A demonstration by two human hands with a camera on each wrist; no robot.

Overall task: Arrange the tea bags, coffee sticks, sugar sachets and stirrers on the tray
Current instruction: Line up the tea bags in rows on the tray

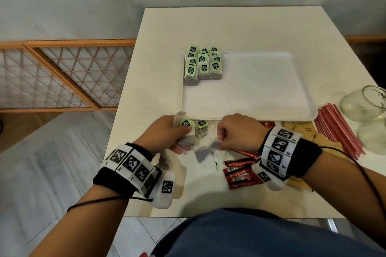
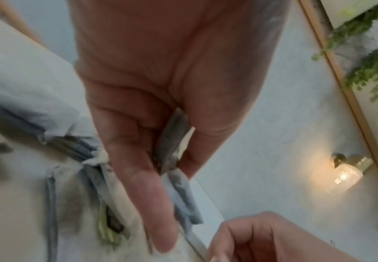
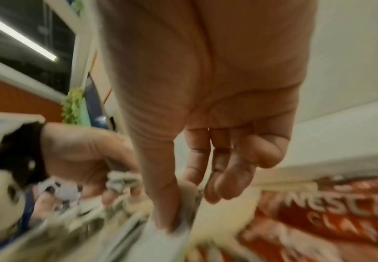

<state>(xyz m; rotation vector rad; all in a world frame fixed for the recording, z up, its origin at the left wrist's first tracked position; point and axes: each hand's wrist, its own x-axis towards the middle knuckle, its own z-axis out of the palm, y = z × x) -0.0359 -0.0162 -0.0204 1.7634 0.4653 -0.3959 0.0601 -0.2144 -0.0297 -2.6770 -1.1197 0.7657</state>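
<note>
Low in the frame, our left hand (image 1: 167,131) grips tea bags (image 1: 189,131); our right hand (image 1: 238,131) pinches another bag (image 1: 215,144) above the worktop (image 1: 208,194).

One white tray (image 1: 271,89) sits at the table's centre. At its 10 o'clock corner stand tea bags with green tags (image 1: 202,64) in three columns of about four, roughly twelve, though the back rows overlap and blur. At 6 o'clock, off the tray, a loose heap of tea bags (image 1: 198,142) shows two green tags; the full number cannot be told. Four or five red coffee sticks (image 1: 240,173) lie at 5 o'clock. Brown sugar sachets (image 1: 300,129) and a bundle of red stirrers (image 1: 338,131) at 4 o'clock are too many to count. One glass jar (image 1: 367,104) lies at 3 o'clock.
</note>
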